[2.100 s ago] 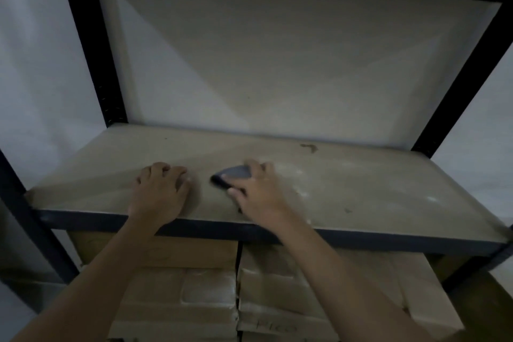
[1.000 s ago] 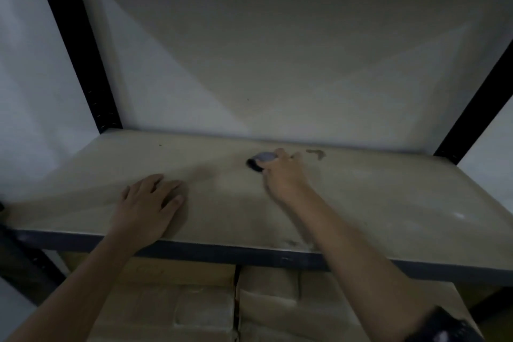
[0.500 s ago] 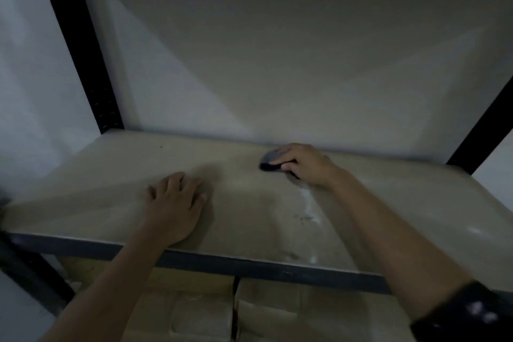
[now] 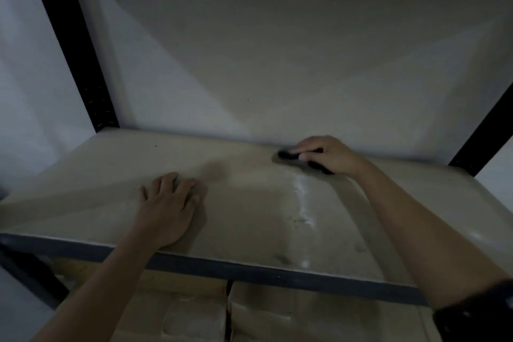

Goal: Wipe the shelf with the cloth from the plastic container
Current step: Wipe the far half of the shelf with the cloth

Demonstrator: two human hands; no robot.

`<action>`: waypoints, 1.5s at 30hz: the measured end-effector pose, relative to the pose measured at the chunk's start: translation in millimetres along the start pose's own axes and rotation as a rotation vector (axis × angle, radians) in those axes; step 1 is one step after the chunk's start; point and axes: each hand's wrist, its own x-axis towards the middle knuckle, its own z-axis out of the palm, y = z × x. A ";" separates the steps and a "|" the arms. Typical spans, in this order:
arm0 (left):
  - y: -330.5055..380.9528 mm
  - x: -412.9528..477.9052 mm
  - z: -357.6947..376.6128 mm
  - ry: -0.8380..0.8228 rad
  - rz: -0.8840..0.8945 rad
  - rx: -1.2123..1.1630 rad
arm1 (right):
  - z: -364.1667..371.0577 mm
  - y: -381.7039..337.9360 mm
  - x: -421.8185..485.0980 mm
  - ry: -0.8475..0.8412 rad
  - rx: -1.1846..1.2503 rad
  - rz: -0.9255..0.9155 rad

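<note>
Dark cloth [image 4: 288, 155] sits bunched under your right hand [image 4: 330, 154], and that hand now works at the very back of the shelf [image 4: 249, 203], just short of the rear wall [image 4: 277, 50]. Two seconds ago the same hand was rubbing close to the front edge, near the middle; since then it has travelled away from you and off to the right, passing over the small brown stain that showed at the back a second ago. That stain is no longer visible, but your hand covers the spot, so you cannot yet say it is gone.

Your right grip is clenched around the cloth, fingers curled over it and pressing it flat to the board. Your left hand [image 4: 169, 205] lies released, palm down and fingers spread, well to the left of the cloth and nearer the front edge; it holds nothing and only braces you. It has shifted a little to the right over the last second.

Behind your right grip, toward you, a pale chalky streak [image 4: 302, 197] runs down to the front lip, with a few dark specks beside it. Judging by this, the pass has pushed dust aside rather than lifted it. The centre strip needs another stroke, and the far right stretch beyond your grip looks untouched. No plastic container is in view.
</note>
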 end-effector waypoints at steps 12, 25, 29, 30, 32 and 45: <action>0.2 3.7 -0.9 -0.042 -0.017 0.010 | -18.3 16.6 -31.3 0.138 0.084 0.063; 89.2 -2.6 15.8 -0.042 0.263 -0.133 | -23.0 33.7 -54.8 0.172 -0.051 0.016; 91.7 -4.4 18.6 0.009 0.285 -0.141 | -26.4 66.8 -52.5 0.395 -0.368 0.350; 91.8 -4.3 18.8 0.017 0.286 -0.139 | -13.2 60.1 -50.3 0.425 -0.360 0.262; 89.5 -4.1 18.9 0.024 0.279 -0.129 | 10.9 40.2 -52.9 0.376 -0.279 -0.011; 88.9 -2.3 19.8 0.019 0.260 -0.095 | -22.7 78.7 -79.5 0.327 -0.330 0.057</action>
